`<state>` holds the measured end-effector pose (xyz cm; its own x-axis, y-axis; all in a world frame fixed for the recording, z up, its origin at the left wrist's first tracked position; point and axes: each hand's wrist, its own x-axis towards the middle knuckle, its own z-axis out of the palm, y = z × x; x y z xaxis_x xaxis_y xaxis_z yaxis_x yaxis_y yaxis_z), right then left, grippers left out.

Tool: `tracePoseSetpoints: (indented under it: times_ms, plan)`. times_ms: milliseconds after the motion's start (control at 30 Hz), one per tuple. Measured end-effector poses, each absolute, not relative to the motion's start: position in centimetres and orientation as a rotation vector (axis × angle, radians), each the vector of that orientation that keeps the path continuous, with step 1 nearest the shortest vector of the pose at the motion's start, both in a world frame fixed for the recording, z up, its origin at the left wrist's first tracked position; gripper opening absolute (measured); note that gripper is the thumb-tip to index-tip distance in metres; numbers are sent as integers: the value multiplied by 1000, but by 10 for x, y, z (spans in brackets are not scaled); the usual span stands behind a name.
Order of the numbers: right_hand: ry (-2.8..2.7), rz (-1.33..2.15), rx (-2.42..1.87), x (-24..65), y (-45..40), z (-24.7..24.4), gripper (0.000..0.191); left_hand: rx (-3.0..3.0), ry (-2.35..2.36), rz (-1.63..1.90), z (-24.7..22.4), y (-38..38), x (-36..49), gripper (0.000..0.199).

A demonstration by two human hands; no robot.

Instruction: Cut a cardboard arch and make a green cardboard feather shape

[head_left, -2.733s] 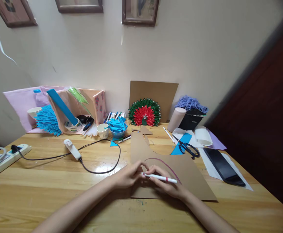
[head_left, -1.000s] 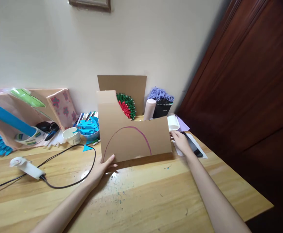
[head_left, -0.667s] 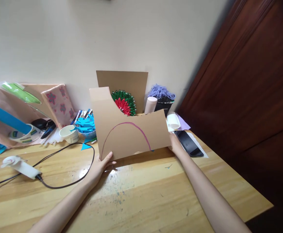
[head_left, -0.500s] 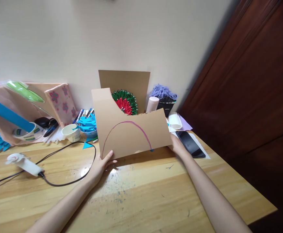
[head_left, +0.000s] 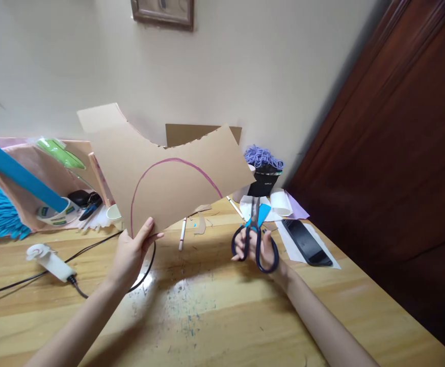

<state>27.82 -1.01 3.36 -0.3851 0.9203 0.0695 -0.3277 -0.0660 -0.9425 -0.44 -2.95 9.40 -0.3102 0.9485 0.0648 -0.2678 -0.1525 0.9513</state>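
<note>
"What does the left hand (head_left: 132,252) have?"

"A cardboard sheet (head_left: 172,188), held up at a tilt over the tabletop (head_left: 230,321). The fingers are clamped on its lower left corner, thumb across the front and the others behind and under the edge."

"How does the sheet look?"

"Plain light brown, flat and stiff. Its upper edge dips in a broad scoop, and that rim is slightly ragged, with small dark nicks along it. On the left the card rises into a square-ended arm; the bottom edge slopes upward to the right."

"Any marking?"

"A purple arc (head_left: 176,160) across the face. One end is close to the left hand; the line climbs to a rounded peak and comes down to the bottom edge farther right, heavier on that side. The card is whole along the line."

"And the right hand (head_left: 258,247)?"

"It holds dark-handled scissors (head_left: 247,239), fingers curled around the handles and the blades aimed away from the body. The blades are blurred, so I can't say whether they're together or slightly apart."

"What lies about?"

"Just beyond the scissors, a blue piece (head_left: 263,213) on white paper (head_left: 248,203). Farther right, a phone (head_left: 308,243) lying flat. Between the hands, on the tabletop, a white marker (head_left: 183,234) with a cardboard scrap (head_left: 200,225) near it."
</note>
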Motion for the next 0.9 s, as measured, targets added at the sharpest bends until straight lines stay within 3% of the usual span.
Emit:
tracePoseSetpoints:
  times_ms: [200, 900]
  plan:
    - [-1503, 1682, -779, 264, -31, 26, 70, 985, 1170, 1565, 94, -33, -2, 45]
    - [-1531, 1459, -969, 259, -33, 26, 81, 1105, 1182, 1334, 89, -36, 1, 49]
